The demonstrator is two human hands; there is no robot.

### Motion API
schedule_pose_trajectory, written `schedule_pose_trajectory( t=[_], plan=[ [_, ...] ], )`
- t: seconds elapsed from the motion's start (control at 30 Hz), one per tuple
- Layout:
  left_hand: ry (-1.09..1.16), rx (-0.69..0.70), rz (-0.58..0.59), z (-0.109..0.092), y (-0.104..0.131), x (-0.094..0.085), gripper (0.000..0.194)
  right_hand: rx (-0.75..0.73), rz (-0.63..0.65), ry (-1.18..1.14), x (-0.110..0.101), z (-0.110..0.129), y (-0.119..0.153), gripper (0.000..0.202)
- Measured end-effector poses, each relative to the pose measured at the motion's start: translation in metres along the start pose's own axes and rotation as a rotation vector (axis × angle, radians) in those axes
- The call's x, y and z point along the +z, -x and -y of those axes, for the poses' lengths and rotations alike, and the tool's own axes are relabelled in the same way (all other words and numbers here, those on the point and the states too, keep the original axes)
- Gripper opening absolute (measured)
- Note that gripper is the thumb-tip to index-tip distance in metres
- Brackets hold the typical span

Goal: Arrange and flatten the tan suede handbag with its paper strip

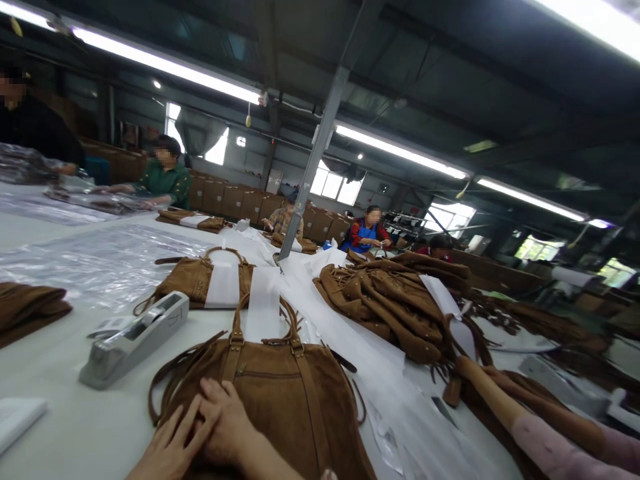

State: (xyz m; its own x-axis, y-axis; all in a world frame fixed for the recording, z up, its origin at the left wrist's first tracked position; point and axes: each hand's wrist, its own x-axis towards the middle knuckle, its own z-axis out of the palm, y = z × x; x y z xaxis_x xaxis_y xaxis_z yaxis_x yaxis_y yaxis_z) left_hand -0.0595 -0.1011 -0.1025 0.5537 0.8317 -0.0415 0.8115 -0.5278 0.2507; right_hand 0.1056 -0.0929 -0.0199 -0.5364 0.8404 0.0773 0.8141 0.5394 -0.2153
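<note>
A brown suede handbag lies on the white table in front of me, its front zipper and two strap handles facing up. White paper stands between the handles. My left hand rests flat at the bag's left side, fingers apart. Beside it, partly overlapping its fingertips, my right hand presses on the bag with fingers stretched out. Neither hand grasps anything. Thin brown straps trail off the bag's left edge.
A grey tape dispenser stands left of the bag. Behind are another paper-wrapped handbag, clear plastic sheets and a heap of brown bags. A co-worker's arm reaches in at right. A post rises beyond.
</note>
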Motion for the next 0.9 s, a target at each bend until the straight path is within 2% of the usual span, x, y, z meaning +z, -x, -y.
schedule_pose_trajectory(
  t=[0.07, 0.1, 0.2, 0.23, 0.3, 0.4, 0.5, 0.57, 0.67, 0.73, 0.8, 0.83, 0.9],
  plan=[
    [-0.035, -0.001, 0.003, -0.002, 0.005, -0.004, 0.084, -0.010, 0.075, -0.020, -0.034, -0.003, 0.035, 0.044],
    [-0.036, 0.019, -0.013, -0.004, 0.007, -0.008, 0.078, 0.035, 0.114, -0.030, -0.053, -0.005, 0.057, 0.041],
    [-0.009, 0.067, -0.048, -0.010, 0.014, -0.017, 0.068, 0.301, 0.152, -0.052, -0.104, -0.008, 0.133, 0.049],
    [-0.004, 0.071, -0.046, -0.011, 0.016, -0.019, 0.069, 0.356, 0.166, -0.053, -0.116, -0.008, 0.159, 0.056],
    [-0.015, 0.066, -0.013, -0.011, 0.018, -0.023, 0.070, 0.346, 0.214, -0.062, -0.126, -0.006, 0.207, 0.068],
    [-0.073, 0.051, 0.039, -0.011, 0.016, -0.028, 0.071, 0.223, 0.290, -0.071, -0.107, 0.000, 0.258, 0.078],
    [-0.150, 0.027, 0.080, -0.021, 0.015, -0.040, 0.070, 0.232, 0.242, 0.034, -0.071, 0.007, 0.283, 0.083],
    [-0.205, -0.003, 0.090, -0.039, 0.023, -0.057, 0.068, 0.235, 0.171, 0.122, -0.054, 0.010, 0.294, 0.086],
    [-0.131, 0.094, 0.145, -0.082, 0.051, -0.085, 0.067, 0.068, 0.070, 0.271, -0.048, 0.014, 0.314, 0.077],
    [0.010, 0.215, 0.288, -0.114, 0.076, -0.098, 0.083, -0.090, -0.033, 0.429, -0.047, 0.019, 0.329, 0.062],
    [0.008, 0.223, 0.434, -0.140, 0.097, -0.099, 0.103, -0.182, -0.179, 0.562, -0.038, 0.025, 0.338, 0.048],
    [-0.034, 0.207, 0.467, -0.149, 0.105, -0.097, 0.107, -0.201, -0.269, 0.599, -0.028, 0.028, 0.339, 0.043],
    [-0.120, 0.182, 0.457, -0.160, 0.113, -0.089, 0.101, -0.210, -0.481, 0.591, 0.003, 0.036, 0.331, 0.033]
  ],
)
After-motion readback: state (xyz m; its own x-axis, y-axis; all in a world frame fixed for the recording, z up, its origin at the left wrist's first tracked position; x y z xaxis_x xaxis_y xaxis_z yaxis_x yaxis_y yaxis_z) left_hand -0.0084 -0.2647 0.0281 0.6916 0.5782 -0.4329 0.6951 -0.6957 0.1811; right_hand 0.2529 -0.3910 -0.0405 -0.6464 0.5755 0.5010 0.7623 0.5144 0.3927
